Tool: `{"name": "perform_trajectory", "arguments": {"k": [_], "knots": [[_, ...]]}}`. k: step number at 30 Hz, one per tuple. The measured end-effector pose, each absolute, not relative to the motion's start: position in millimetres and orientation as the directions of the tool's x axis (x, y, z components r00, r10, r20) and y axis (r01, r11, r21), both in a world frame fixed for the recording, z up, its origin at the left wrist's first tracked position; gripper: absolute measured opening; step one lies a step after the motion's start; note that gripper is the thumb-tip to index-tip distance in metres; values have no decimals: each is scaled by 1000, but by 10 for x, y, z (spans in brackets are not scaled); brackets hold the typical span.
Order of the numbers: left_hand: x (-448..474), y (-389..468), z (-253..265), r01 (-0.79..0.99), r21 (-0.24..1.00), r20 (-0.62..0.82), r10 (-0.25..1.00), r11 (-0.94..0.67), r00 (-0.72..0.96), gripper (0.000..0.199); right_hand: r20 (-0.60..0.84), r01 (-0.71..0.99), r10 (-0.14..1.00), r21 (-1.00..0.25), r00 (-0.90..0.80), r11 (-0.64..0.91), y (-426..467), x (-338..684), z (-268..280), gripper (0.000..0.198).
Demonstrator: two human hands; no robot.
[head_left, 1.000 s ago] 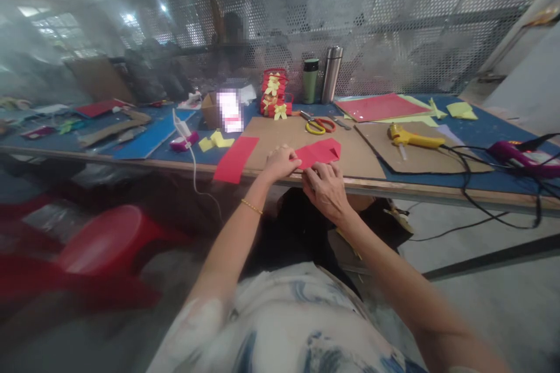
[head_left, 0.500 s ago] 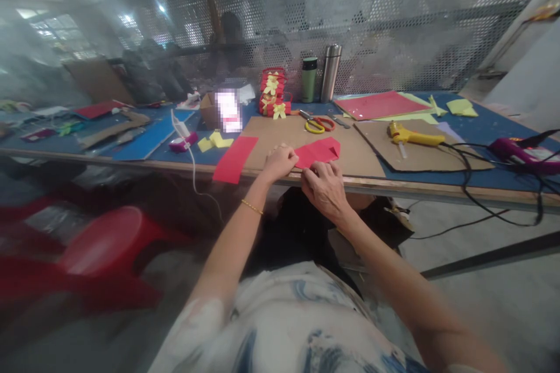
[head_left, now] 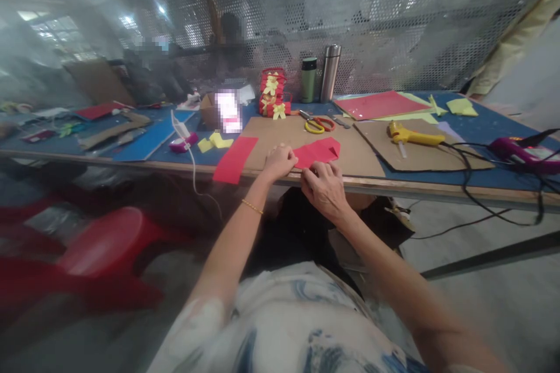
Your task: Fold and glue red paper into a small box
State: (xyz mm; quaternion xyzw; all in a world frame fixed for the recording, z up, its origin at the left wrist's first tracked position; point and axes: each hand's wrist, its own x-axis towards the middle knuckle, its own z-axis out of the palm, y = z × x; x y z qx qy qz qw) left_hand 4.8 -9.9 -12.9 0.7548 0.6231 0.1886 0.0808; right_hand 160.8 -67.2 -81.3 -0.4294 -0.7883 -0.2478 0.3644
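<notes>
A folded strip of red paper (head_left: 318, 151) lies on a brown cardboard sheet (head_left: 266, 129) at the table's front edge; its right end is creased into a point. My left hand (head_left: 280, 162), fingers curled, grips the strip's left end. At its near edge my right hand (head_left: 324, 183) has bent fingers closed on the same paper, the fingertips partly hidden. Left of the cardboard, a flat red sheet (head_left: 235, 160) overhangs the table edge a little. Behind the strip rest scissors (head_left: 321, 124) with one yellow and one orange-red handle.
A yellow glue gun (head_left: 415, 137) sits on another cardboard piece (head_left: 376, 139), its black cable trailing right. At the back stand a red paper ornament with yellow flowers (head_left: 273, 93), a green cup (head_left: 308, 81) and a steel flask (head_left: 331, 74). A lit phone (head_left: 228, 112) leans by a box.
Both hands and the red strip stay almost in place. At the far right, a person's sleeve and arm have come further into view.
</notes>
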Motion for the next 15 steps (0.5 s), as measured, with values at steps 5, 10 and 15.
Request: {"name": "perform_trajectory", "arguments": {"k": [5, 10, 15], "knots": [[50, -93, -125, 916, 349, 173, 974, -199, 146, 12, 792, 852, 497, 57, -355, 520, -672, 1610, -818, 21], [52, -103, -97, 919, 347, 151, 978, -186, 141, 10, 814, 847, 455, 83, -361, 524, -698, 1611, -783, 16], [62, -128, -52, 919, 350, 132, 981, -182, 144, 11, 760, 819, 487, 101, -429, 565, -653, 1623, -738, 20]]}}
